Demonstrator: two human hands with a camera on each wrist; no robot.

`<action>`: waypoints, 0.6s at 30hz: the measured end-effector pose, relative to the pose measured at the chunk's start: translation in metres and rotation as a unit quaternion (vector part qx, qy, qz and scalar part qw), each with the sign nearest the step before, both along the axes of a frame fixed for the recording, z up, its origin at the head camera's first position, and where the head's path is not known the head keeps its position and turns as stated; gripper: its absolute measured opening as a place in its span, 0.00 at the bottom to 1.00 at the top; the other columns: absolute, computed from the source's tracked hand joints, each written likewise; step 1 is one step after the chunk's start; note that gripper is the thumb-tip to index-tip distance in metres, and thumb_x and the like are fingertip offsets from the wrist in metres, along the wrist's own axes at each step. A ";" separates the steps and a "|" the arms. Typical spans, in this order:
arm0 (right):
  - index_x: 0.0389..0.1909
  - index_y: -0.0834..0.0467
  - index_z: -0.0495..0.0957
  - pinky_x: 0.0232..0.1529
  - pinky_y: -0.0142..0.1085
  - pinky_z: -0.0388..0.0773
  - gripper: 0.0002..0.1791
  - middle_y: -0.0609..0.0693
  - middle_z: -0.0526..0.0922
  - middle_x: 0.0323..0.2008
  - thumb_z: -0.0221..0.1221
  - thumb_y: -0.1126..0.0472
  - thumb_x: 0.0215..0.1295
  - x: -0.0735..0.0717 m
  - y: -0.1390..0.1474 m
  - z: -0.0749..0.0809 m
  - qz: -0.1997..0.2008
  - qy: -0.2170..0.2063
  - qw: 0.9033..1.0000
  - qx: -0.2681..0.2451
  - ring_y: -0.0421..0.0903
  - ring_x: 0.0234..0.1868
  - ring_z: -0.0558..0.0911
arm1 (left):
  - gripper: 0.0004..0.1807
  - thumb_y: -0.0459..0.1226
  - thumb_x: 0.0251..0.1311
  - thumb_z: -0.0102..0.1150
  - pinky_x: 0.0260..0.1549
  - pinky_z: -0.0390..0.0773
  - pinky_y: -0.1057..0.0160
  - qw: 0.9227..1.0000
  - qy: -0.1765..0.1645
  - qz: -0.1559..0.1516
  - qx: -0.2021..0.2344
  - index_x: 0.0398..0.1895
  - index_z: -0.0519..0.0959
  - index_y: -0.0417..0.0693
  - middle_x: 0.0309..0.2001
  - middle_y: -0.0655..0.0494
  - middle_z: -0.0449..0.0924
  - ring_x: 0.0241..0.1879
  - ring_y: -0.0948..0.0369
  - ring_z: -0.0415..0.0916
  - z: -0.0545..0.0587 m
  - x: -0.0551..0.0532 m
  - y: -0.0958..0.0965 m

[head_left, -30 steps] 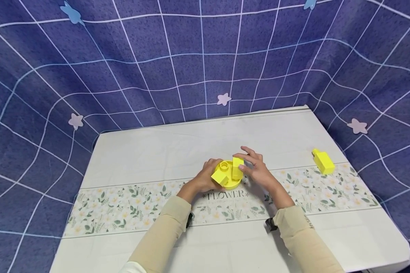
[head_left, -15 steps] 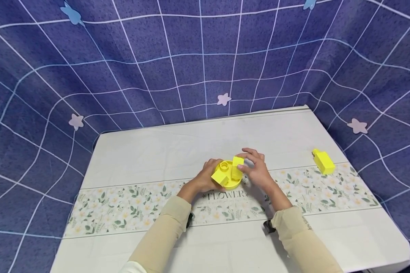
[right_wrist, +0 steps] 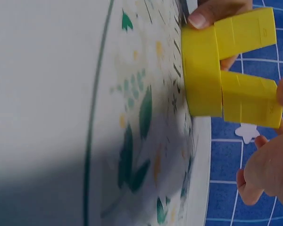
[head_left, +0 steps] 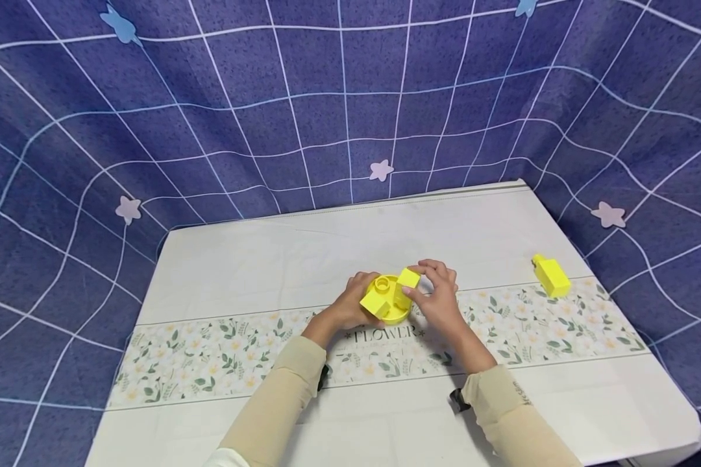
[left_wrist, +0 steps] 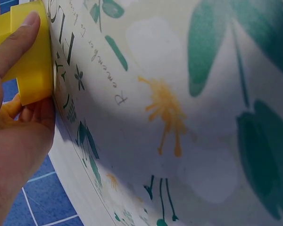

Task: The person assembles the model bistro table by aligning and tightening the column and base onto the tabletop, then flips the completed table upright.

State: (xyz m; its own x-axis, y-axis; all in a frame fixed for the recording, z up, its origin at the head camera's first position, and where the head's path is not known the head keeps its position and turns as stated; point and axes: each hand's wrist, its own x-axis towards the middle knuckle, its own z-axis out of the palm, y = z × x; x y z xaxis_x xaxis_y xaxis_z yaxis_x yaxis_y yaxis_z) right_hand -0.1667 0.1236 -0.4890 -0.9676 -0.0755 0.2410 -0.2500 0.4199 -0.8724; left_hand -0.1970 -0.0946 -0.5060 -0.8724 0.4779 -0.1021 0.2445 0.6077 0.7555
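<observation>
Grip: pinching right-side yellow block [head_left: 409, 277] with right hand [head_left: 442, 301], clasping round base [head_left: 395, 319] with left hand [head_left: 352, 303] | Where: standing on base, on bench [head_left: 304, 259] | Do: steady base, move block squarely (probably best unforced) | Views: look to head for hollow peg [head_left: 382, 283] and distant knobbed piece [head_left: 552, 277], to right wrist for block's side meeting base

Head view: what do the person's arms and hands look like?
The left hand and right hand are bare. The left sleeve and right sleeve are beige, the right with dark lettering. A small black piece shows beside each cuff.
</observation>
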 end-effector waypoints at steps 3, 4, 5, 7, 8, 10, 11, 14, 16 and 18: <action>0.63 0.54 0.72 0.58 0.58 0.46 0.28 0.56 0.60 0.67 0.64 0.61 0.61 -0.003 0.006 0.001 0.033 -0.003 0.999 0.014 0.56 0.64 0.52 | 0.55 0.41 0.30 0.83 0.65 0.58 0.51 1.000 -0.002 0.001 0.001 0.69 0.63 0.58 0.61 0.55 0.63 0.61 0.58 0.57 0.000 0.000 0.000; 0.65 0.53 0.71 0.57 0.58 0.46 0.28 0.56 0.58 0.69 0.63 0.61 0.62 -0.004 0.008 0.001 0.047 -0.005 0.999 0.021 0.56 0.65 0.52 | 0.55 0.41 0.30 0.83 0.65 0.58 0.50 1.000 -0.004 0.002 0.002 0.69 0.63 0.58 0.61 0.55 0.63 0.61 0.58 0.57 0.000 0.000 0.000; 0.66 0.52 0.70 0.57 0.58 0.46 0.29 0.56 0.57 0.70 0.62 0.61 0.63 -0.006 0.010 0.001 0.059 -0.006 0.998 0.030 0.57 0.66 0.51 | 0.56 0.40 0.30 0.83 0.65 0.58 0.50 1.000 -0.005 0.003 0.003 0.69 0.63 0.58 0.61 0.55 0.63 0.61 0.58 0.57 0.000 0.001 0.000; 0.65 0.51 0.71 0.56 0.58 0.46 0.27 0.56 0.55 0.71 0.61 0.62 0.64 -0.008 0.014 0.002 0.077 -0.008 0.996 0.041 0.58 0.66 0.52 | 0.56 0.40 0.29 0.83 0.65 0.58 0.50 1.000 -0.010 0.005 0.003 0.69 0.63 0.59 0.61 0.56 0.63 0.61 0.58 0.57 0.000 0.001 0.001; 0.64 0.51 0.72 0.56 0.58 0.46 0.26 0.55 0.55 0.72 0.60 0.62 0.65 -0.009 0.015 0.002 0.080 -0.012 0.996 0.046 0.58 0.66 0.52 | 0.56 0.40 0.29 0.83 0.66 0.58 0.50 1.000 -0.011 0.006 0.004 0.69 0.63 0.59 0.61 0.56 0.63 0.61 0.58 0.57 0.000 0.001 0.001; 0.62 0.51 0.74 0.57 0.58 0.45 0.24 0.55 0.55 0.72 0.60 0.62 0.64 -0.011 0.015 0.002 0.081 -0.020 0.995 0.050 0.58 0.66 0.52 | 0.56 0.40 0.29 0.83 0.65 0.58 0.50 1.000 -0.013 0.007 0.007 0.69 0.63 0.60 0.61 0.56 0.63 0.61 0.58 0.57 0.000 0.001 0.001; 0.60 0.52 0.74 0.58 0.59 0.45 0.23 0.55 0.56 0.71 0.61 0.62 0.64 -0.011 0.015 0.003 0.075 -0.025 0.996 0.050 0.58 0.67 0.51 | 0.56 0.40 0.29 0.83 0.65 0.58 0.50 1.000 -0.012 0.006 0.007 0.68 0.64 0.60 0.61 0.56 0.63 0.61 0.59 0.57 0.000 0.001 0.001; 0.55 0.53 0.74 0.60 0.60 0.44 0.21 0.56 0.59 0.69 0.65 0.62 0.60 -0.011 0.013 0.004 0.050 -0.041 0.997 0.039 0.58 0.67 0.51 | 0.56 0.40 0.29 0.83 0.65 0.58 0.51 1.000 -0.010 0.004 0.008 0.68 0.64 0.61 0.61 0.56 0.63 0.61 0.59 0.56 -0.001 0.000 0.001; 0.50 0.54 0.73 0.61 0.61 0.43 0.20 0.56 0.61 0.67 0.67 0.60 0.58 -0.010 0.012 0.003 0.034 -0.047 0.998 0.032 0.58 0.66 0.52 | 0.56 0.40 0.29 0.83 0.65 0.58 0.51 1.000 -0.006 0.002 0.008 0.68 0.64 0.60 0.61 0.56 0.63 0.61 0.59 0.56 -0.001 0.000 0.000; 0.46 0.55 0.70 0.61 0.62 0.43 0.21 0.56 0.61 0.65 0.69 0.59 0.56 -0.008 0.010 0.001 0.022 -0.050 0.998 0.024 0.58 0.65 0.52 | 0.56 0.40 0.29 0.83 0.65 0.58 0.50 1.000 -0.002 0.000 0.007 0.69 0.63 0.59 0.61 0.55 0.63 0.61 0.58 0.57 -0.002 0.000 0.000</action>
